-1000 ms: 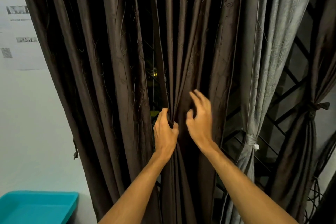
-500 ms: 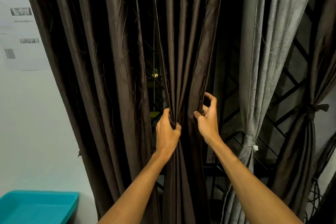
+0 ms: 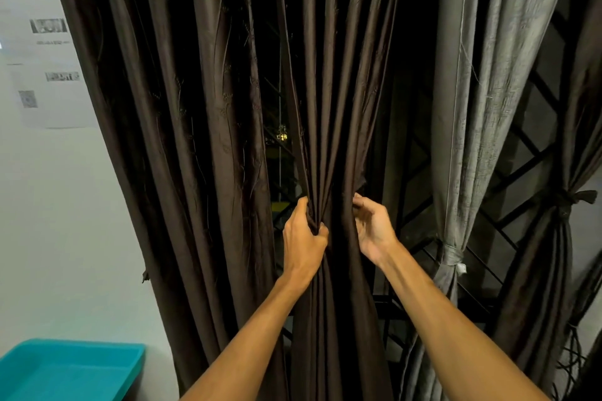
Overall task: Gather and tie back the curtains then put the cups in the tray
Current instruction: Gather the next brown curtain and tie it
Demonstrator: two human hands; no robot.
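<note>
In the bottom left corner sits a flat blue-green plastic tray, low down by the white wall; only one end of it shows. Higher up on that wall hang white paper sheets with print too blurry to read. Next comes a wide dark brown shiny curtain hanging loose in long folds. Just right of it is a thin gap, and a tiny yellow light shines in the dark outside. Then comes a bunch of dark brown curtain folds squeezed together in the middle. The left hand grips this bunch from its left side, fingers curled tight round the folds and thumb in front. The right hand is on the bunch's right edge, its fingers bent round the cloth there. Both bare arms reach up from the bottom edge. Behind the bunch and to its right are black metal window bars, some slanted. In front of the bars hangs a light grey cloth curtain, tied in with a grey band. At the far right edge hangs another dark brown curtain, tied with a dark knot.
</note>
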